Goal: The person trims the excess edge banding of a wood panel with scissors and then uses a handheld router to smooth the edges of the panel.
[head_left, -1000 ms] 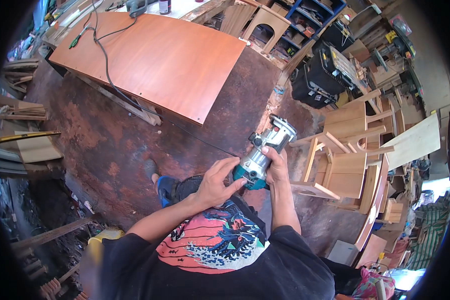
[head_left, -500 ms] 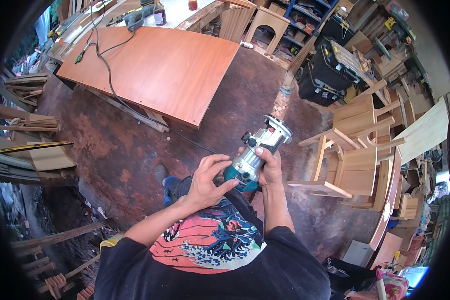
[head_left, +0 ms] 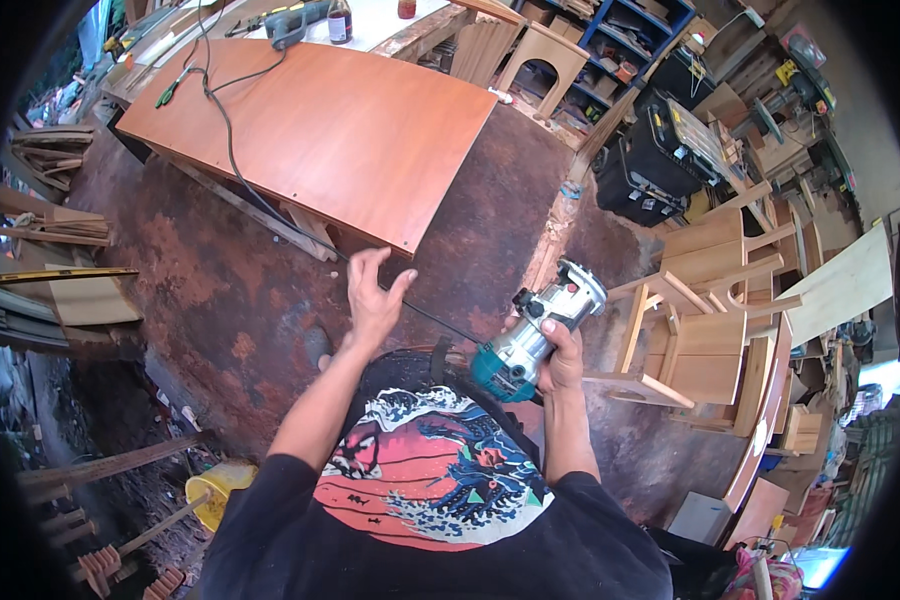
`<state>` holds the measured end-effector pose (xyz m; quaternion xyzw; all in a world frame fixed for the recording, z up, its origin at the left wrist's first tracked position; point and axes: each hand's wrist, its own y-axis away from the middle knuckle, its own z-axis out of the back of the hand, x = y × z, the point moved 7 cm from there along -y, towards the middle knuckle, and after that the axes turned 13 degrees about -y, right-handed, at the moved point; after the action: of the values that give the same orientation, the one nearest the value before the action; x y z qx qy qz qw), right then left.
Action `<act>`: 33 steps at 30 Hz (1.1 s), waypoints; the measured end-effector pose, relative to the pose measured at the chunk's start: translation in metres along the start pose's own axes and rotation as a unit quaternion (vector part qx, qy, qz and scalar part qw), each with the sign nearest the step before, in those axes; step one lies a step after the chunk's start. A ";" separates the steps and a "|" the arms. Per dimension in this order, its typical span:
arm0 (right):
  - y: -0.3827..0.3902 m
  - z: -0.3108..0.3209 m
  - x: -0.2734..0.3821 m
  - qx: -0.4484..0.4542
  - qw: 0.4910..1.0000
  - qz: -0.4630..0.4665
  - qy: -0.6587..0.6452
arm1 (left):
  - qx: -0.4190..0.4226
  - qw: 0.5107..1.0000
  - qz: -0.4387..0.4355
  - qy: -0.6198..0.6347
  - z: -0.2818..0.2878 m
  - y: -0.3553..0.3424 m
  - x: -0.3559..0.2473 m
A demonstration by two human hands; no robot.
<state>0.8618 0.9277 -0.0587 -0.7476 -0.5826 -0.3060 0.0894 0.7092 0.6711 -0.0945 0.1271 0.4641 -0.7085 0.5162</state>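
Note:
A teal and silver trim router (head_left: pixel 532 343) lies tilted in my right hand (head_left: pixel 562 362), whose thumb and fingers wrap round its metal body. Its flat base points up and to the right, away from me. From the teal end a dark power cord (head_left: pixel 432 316) runs left and up over the large reddish wooden panel (head_left: pixel 315 140). Apart from the tool, my left hand (head_left: pixel 374 300) is raised near the panel's closest corner, close to the cord. Its fingers are spread and nothing shows in them.
Unfinished wooden chairs (head_left: pixel 700 340) stand to the right. Black toolboxes (head_left: pixel 650 160) sit beyond them, near blue shelves (head_left: pixel 625 45). At the far left, a blue power tool (head_left: pixel 295 22) lies on a cluttered bench. A yellow bucket (head_left: pixel 218 492) is at the lower left.
My left hand has left the router's teal end and moved up and to the left, its fingers spreading. The router has shifted slightly right and down in my right hand.

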 end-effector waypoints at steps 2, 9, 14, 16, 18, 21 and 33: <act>0.002 0.003 -0.003 0.011 1.000 -0.018 -0.001 | -0.015 0.987 -0.117 -0.107 0.001 -0.025 0.001; 0.009 0.015 -0.010 -0.040 0.997 -0.038 0.060 | 0.091 0.949 -0.268 -0.141 -0.005 -0.069 -0.008; 0.016 -0.002 -0.015 -0.037 0.996 -0.023 0.075 | 0.117 0.935 -0.300 -0.150 -0.007 -0.075 -0.014; 0.017 -0.003 -0.016 -0.039 0.996 -0.023 0.073 | 0.110 0.930 -0.311 -0.162 -0.009 -0.075 -0.017; 0.017 -0.004 -0.021 -0.022 0.998 -0.031 0.059 | 0.130 0.939 -0.284 -0.141 -0.011 -0.079 -0.015; 0.019 0.006 -0.021 -0.028 0.997 -0.038 0.057 | 0.132 0.931 -0.312 -0.134 -0.005 -0.085 -0.027; 0.027 0.000 -0.031 -0.034 0.999 -0.039 0.013 | 0.061 0.947 -0.282 -0.145 -0.022 -0.073 -0.025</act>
<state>0.8831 0.8947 -0.0701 -0.7230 -0.5992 -0.3386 0.0596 0.6521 0.7064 -0.0511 -0.0813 0.3569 -0.8629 0.3484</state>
